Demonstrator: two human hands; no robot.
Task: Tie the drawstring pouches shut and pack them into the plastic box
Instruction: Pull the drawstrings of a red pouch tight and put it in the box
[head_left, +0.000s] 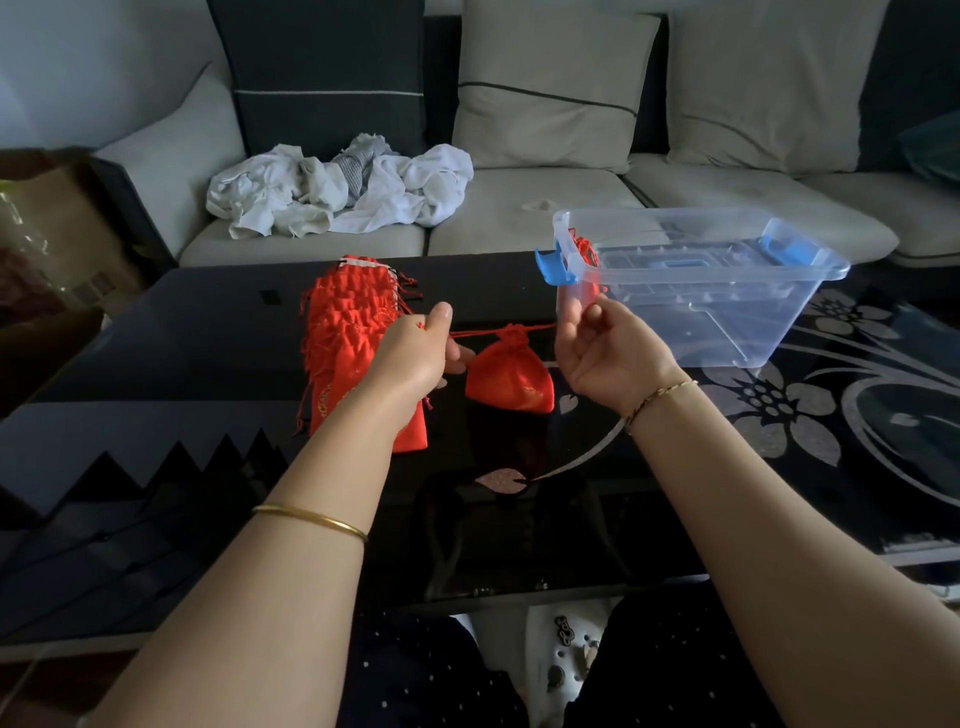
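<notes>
Tightening step: left hand (415, 358) and right hand (608, 353) each pinching the drawstring (475, 334), pouch (511, 382) between them over the bench (182, 338). Next, probably knotting, then packing into the plastic box (753, 322) at 1 o'clock.

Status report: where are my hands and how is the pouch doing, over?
Left hand and right hand each pinch a drawstring end, cords taut. Red pouch between them, mouth cinched. Plastic box at right, nothing between.
</notes>
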